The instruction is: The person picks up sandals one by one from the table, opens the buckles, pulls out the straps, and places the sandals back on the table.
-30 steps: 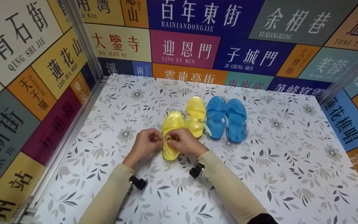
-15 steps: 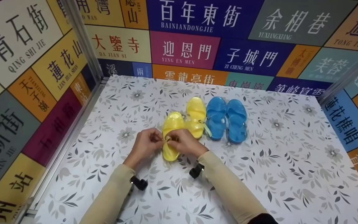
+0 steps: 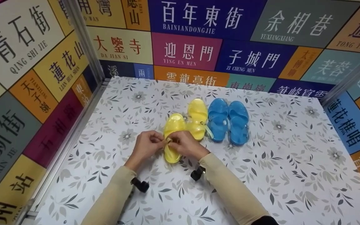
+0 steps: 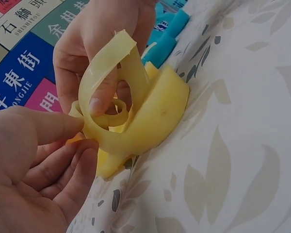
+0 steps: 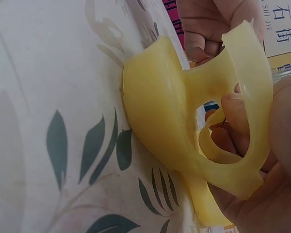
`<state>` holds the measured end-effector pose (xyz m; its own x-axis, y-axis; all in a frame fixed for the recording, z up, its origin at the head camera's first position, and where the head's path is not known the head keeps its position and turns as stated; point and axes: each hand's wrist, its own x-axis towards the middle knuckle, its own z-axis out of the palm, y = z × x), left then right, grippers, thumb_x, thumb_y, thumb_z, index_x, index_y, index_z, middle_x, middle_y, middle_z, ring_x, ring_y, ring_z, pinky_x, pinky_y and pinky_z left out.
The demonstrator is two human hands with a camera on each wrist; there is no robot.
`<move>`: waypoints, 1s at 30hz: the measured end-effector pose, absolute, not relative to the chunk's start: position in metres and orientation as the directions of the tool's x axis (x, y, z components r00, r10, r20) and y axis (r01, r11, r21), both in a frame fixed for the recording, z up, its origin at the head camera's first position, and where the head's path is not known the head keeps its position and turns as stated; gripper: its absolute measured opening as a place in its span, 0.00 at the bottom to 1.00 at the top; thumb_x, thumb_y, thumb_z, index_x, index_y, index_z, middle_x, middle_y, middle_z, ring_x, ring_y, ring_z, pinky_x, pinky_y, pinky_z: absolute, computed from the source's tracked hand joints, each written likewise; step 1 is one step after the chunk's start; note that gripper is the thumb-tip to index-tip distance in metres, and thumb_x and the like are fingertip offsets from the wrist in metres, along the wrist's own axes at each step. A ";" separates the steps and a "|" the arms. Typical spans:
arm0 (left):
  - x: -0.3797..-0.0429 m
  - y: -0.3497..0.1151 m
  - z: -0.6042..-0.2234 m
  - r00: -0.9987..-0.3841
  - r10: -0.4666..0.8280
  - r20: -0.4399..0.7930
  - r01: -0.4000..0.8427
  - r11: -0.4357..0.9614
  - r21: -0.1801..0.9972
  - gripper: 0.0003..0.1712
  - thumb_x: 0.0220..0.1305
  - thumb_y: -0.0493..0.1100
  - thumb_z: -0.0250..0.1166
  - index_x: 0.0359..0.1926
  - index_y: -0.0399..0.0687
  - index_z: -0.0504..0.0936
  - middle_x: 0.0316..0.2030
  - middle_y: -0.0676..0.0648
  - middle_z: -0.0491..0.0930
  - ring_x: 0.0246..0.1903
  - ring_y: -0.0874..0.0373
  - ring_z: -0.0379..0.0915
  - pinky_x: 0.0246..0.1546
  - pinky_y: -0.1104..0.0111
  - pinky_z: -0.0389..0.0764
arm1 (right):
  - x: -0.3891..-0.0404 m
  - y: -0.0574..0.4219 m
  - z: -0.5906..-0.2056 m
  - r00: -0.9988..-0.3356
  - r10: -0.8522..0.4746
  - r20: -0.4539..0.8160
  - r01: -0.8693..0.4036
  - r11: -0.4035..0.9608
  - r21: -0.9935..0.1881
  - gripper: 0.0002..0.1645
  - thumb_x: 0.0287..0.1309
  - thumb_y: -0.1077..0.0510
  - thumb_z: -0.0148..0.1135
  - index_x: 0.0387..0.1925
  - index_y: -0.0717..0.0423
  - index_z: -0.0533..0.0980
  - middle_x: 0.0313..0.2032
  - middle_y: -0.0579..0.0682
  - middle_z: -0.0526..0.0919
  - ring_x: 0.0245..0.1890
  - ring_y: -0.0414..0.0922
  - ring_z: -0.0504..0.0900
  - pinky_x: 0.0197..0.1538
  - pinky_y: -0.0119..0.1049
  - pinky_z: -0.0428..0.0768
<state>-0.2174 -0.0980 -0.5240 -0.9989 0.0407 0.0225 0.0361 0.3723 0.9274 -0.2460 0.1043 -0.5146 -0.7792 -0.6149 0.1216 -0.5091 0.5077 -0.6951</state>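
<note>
Both hands work at the side of the near yellow sandal (image 3: 175, 122), which lies toe away on the table. My left hand (image 3: 147, 144) pinches the yellow strap's edge between thumb and forefinger at the sandal's left side. From the other side my right hand (image 3: 187, 144) reaches over the sandal and pinches the strap, its thumb inside the loop. In the left wrist view the strap (image 4: 98, 73) curls up above the heel part (image 4: 160, 114). The right wrist view shows the strap's loop (image 5: 259, 97) between the hands; the right fingertips are partly hidden behind it.
Another yellow sandal (image 3: 197, 107) stands just right of the worked one, its loose pale strap (image 3: 209, 131) sticking out. Beside it is a pair of blue sandals (image 3: 219, 107). A leaf-patterned cloth (image 3: 280, 162) covers the table, with sign-printed panels (image 3: 186, 51) around it.
Both hands stay at the near yellow sandal's strap, with only slight finger movement. The whole head view has shifted down a little.
</note>
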 end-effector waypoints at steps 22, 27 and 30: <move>-0.219 -0.091 -0.521 -0.999 -0.012 0.040 0.033 0.364 0.931 0.06 0.53 0.34 0.78 0.30 0.44 0.87 0.25 0.50 0.86 0.27 0.60 0.81 0.29 0.72 0.80 | -0.244 0.102 -0.513 -0.762 -0.626 0.166 -0.561 0.510 -0.652 0.09 0.64 0.65 0.67 0.44 0.59 0.88 0.38 0.49 0.90 0.34 0.40 0.81 0.38 0.33 0.80; -0.219 -0.092 -0.522 -0.997 0.003 0.074 0.069 0.389 0.919 0.06 0.53 0.34 0.78 0.29 0.45 0.87 0.25 0.51 0.86 0.27 0.60 0.81 0.29 0.72 0.80 | -0.243 0.102 -0.516 -0.774 -0.612 0.164 -0.545 0.511 -0.665 0.07 0.65 0.64 0.68 0.42 0.58 0.88 0.37 0.48 0.89 0.34 0.40 0.82 0.38 0.34 0.80; -0.217 -0.093 -0.523 -0.998 -0.005 0.066 0.058 0.395 0.917 0.07 0.54 0.35 0.79 0.30 0.46 0.87 0.26 0.51 0.87 0.28 0.59 0.82 0.30 0.71 0.82 | -0.242 0.103 -0.517 -0.792 -0.594 0.140 -0.508 0.515 -0.690 0.07 0.67 0.63 0.68 0.44 0.57 0.87 0.38 0.47 0.89 0.36 0.40 0.82 0.40 0.35 0.81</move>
<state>-0.2169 -0.0930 -0.5231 -0.9978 -0.0048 0.0656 0.0583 0.3952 0.9167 -0.2420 0.1027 -0.5173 -0.7920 -0.5943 0.1397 -0.5084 0.5155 -0.6898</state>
